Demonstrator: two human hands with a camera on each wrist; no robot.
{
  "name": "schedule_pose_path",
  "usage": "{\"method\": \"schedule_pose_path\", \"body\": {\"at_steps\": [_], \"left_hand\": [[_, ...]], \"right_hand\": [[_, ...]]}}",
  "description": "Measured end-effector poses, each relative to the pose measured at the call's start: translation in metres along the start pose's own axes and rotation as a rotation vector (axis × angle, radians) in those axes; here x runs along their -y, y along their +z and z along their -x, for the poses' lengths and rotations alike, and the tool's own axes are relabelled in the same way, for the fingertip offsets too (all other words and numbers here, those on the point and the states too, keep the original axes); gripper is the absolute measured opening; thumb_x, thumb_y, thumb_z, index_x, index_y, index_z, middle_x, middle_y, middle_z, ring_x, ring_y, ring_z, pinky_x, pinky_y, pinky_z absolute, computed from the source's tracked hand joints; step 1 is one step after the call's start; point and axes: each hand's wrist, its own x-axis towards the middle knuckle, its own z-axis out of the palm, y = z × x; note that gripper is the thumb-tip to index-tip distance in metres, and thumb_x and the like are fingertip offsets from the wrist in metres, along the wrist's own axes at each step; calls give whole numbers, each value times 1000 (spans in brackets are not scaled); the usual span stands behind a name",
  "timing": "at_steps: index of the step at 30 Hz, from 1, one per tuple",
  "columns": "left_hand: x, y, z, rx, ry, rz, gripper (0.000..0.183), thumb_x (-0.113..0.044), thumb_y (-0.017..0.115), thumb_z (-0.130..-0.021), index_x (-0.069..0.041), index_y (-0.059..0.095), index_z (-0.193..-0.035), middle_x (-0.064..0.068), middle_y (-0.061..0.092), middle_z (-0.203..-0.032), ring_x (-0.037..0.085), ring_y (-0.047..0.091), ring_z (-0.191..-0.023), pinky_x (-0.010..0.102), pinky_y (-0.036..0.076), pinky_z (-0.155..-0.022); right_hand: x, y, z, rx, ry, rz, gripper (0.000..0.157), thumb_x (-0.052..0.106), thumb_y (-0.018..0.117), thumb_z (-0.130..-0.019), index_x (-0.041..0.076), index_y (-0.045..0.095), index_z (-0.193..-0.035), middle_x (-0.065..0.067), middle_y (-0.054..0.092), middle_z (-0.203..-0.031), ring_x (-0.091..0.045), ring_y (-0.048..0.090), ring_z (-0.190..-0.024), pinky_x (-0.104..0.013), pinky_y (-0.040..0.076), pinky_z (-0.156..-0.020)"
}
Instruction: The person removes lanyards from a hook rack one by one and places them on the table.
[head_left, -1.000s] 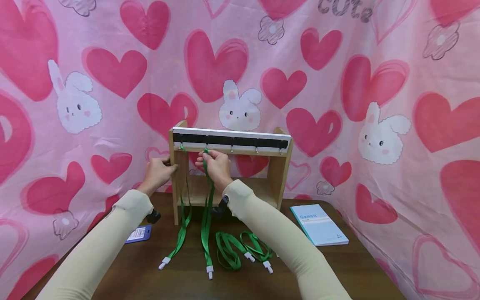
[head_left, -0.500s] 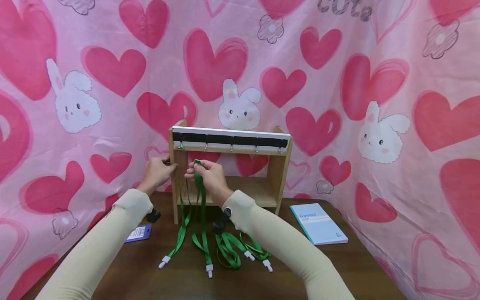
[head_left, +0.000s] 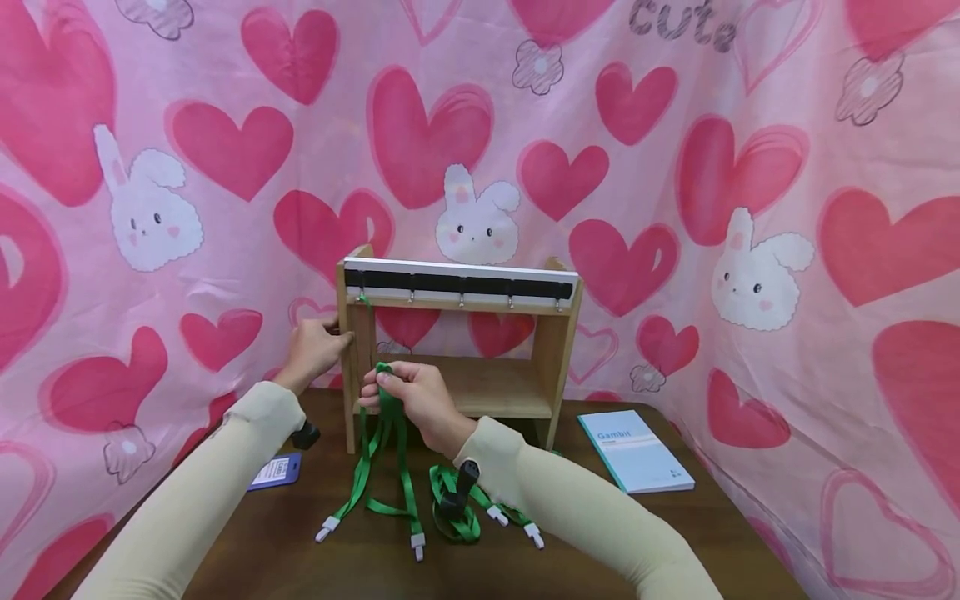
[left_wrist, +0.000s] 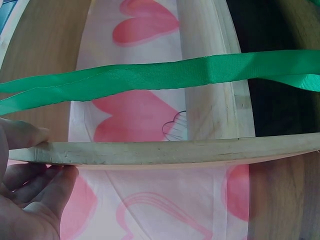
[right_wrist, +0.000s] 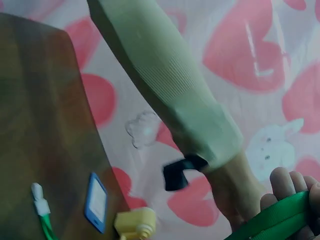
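My left hand [head_left: 313,348] grips the left side panel of a wooden shelf [head_left: 491,383]; in the left wrist view its thumb and fingers [left_wrist: 55,195] pinch the panel edge. In front of the shelf my right hand [head_left: 423,404] pinches the top of a green lanyard [head_left: 405,475], whose white clip [head_left: 417,546] lies on the table. Another green lanyard [head_left: 362,471] hangs from the leftmost hook of a black strip [head_left: 438,283] along the shelf top. The strip's other hooks are bare. In the right wrist view, fingers are on the green strap [right_wrist: 280,217].
More green lanyards [head_left: 468,527] lie coiled on the dark wooden table [head_left: 247,558]. A blue card holder [head_left: 281,471] is at the left and a light-blue booklet [head_left: 637,450] at the right. The right wrist view shows a small yellow object [right_wrist: 132,223] beyond the card holder.
My right hand has come away from the second hook, moving down and slightly left with the lanyard's top, so its strap now sags. The left hand stays on the side panel.
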Motion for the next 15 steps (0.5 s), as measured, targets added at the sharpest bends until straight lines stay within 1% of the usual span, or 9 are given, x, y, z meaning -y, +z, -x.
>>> {"method": "schedule_pose_path", "body": {"at_steps": [4, 7, 10, 12, 15], "left_hand": [[0, 0, -1, -4, -3, -12, 46, -21, 68, -95, 1, 63, -136, 28, 71, -119, 41, 74, -100, 50, 64, -80], [-1, 0, -1, -12, -5, -24, 45, -21, 68, -95, 0, 64, -135, 28, 72, -118, 40, 74, -100, 49, 64, -79], [-2, 1, -2, -19, -2, -35, 44, -21, 68, -94, 0, 65, -134, 27, 72, -117, 41, 74, -100, 50, 63, -80], [-3, 1, -2, -20, -2, -38, 43, -21, 68, -94, -1, 66, -132, 27, 73, -116, 41, 74, -100, 51, 63, -82], [-3, 1, -2, -10, -8, -35, 43, -21, 68, -94, -1, 66, -133, 27, 72, -117, 42, 74, -102, 52, 63, -84]], "right_hand": [[-7, -1, 15, 53, 23, -3, 22, 11, 60, -101, -5, 72, -110, -13, 78, -94, -20, 79, -84, -39, 63, -89], [-12, -4, 22, 78, 31, -10, 24, 10, 59, -101, -8, 70, -113, -15, 78, -96, -18, 79, -83, -40, 63, -91], [-17, -10, 29, 85, 34, -5, 26, 10, 58, -101, -8, 69, -115, -21, 77, -102, -18, 79, -85, -41, 62, -93], [-20, -13, 32, 80, 39, 5, 26, 10, 59, -101, -8, 69, -115, -22, 77, -104, -18, 79, -86, -41, 62, -92], [-25, -19, 37, 70, 56, 11, 25, 11, 59, -101, -8, 70, -113, -18, 78, -99, -16, 79, -84, -40, 63, -91]]}}
